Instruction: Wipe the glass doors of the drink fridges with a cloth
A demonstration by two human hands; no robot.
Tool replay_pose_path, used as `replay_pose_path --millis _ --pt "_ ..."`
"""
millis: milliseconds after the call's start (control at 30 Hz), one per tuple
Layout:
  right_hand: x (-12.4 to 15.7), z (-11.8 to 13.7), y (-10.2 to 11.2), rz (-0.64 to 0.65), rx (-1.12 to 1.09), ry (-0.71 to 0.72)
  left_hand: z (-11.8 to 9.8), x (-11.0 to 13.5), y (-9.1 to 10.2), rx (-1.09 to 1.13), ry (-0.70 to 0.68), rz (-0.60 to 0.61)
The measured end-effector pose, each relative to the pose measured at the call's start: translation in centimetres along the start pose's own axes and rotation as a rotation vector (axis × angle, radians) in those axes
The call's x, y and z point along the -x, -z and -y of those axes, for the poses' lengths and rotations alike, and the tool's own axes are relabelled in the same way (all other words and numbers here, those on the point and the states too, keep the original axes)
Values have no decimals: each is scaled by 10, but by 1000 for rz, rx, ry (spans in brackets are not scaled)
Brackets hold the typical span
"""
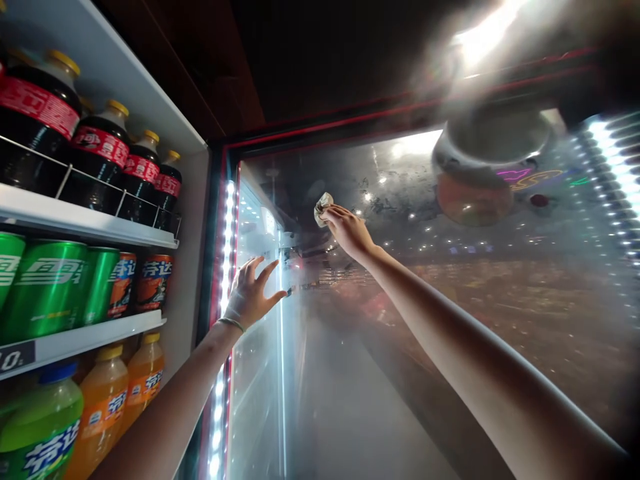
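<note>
My right hand point(350, 230) is closed around a crumpled pale cloth or wad of paper point(323, 209), pressed to the upper part of a glass door point(345, 373). Smudges and fogging show on the glass around it. Lower and to the left, my left hand point(253, 287) has its fingers spread, close to the door's left side near the lit strip point(229, 227). It holds nothing; whether the fingertips touch the glass I cannot tell. A thin band circles the left wrist.
On the left, open fridge shelves hold cola bottles point(100, 140) behind a wire rail point(90, 172), green cans point(47, 280), orange cans point(154, 283) and orange soda bottles point(103, 387). The door's dark frame point(350, 120) runs above my hands. Bright lights reflect in the glass.
</note>
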State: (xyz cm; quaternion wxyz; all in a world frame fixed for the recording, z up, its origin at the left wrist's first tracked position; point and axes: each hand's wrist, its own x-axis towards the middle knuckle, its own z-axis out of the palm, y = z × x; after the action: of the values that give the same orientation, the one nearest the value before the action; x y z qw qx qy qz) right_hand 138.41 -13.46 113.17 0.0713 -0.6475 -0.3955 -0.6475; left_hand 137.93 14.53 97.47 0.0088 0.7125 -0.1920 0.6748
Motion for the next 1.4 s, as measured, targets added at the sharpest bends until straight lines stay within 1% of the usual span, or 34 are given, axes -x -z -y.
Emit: replay_pose_path --millis 67,133,200,300,367,433,467,533,567,633,700,733,767,867,933,967,1000,1067,1133,1167,1200,1300,1333,1367,1400 --pt "3 -4 3 -27 12 -32 -21 -8 -3 2 -20 11" --pt "2 -2 2 -32 18 -49 -45 -18 -9 8 -46 27" --pt "2 -2 4 2 18 -16 -67 -28 -15 25 -59 36" --pt "12 -19 23 45 39 50 -92 -39 -24 49 -51 29" --pt "23 -38 41 8 72 21 -102 -42 -27 57 -42 17" --pt "32 -51 53 -48 98 -46 -108 -43 -29 63 -44 16" --pt "34 -53 54 -72 102 -76 -110 -43 -29 63 -47 21" --pt "32 -49 48 -99 94 -108 -115 -44 -29 62 -47 30" --pt "29 -43 44 -92 83 -98 -118 -45 -28 60 -43 34" --pt "24 -33 37 -28 56 -24 -125 -47 -29 58 -30 42" --pt "25 -33 40 59 48 65 -133 -50 -30 66 -23 51" --pt "28 -39 46 82 56 85 -137 -51 -31 72 -22 53" --pt "33 -47 55 78 73 79 -142 -53 -33 80 -23 49" --pt "49 -78 80 -40 127 -36 -156 -56 -40 108 -50 20" --pt "57 -90 88 -131 144 -115 -165 -59 -44 127 -83 2" --pt "58 -91 89 -155 146 -131 -171 -60 -46 135 -95 -5" --pt "60 -91 88 -153 145 -127 -176 -61 -48 142 -102 -9" --pt "61 -88 88 -78 138 -61 -186 -64 -51 154 -108 -13" --pt "63 -91 94 24 135 20 -196 -67 -54 162 -123 -16" --pt "66 -96 99 40 141 24 -200 -68 -55 166 -132 -19" --pt "69 -101 106 20 153 -3 -204 -69 -57 168 -137 -25" --pt "80 -118 121 -130 191 -146 -216 -72 -63 170 -110 -59" --pt "82 -122 124 -152 194 -162 -221 -74 -65 170 -90 -72" --pt "84 -124 125 -148 196 -154 -225 -76 -68 170 -67 -85" --pt "85 -126 126 -118 196 -126 -230 -77 -70 168 -42 -96"
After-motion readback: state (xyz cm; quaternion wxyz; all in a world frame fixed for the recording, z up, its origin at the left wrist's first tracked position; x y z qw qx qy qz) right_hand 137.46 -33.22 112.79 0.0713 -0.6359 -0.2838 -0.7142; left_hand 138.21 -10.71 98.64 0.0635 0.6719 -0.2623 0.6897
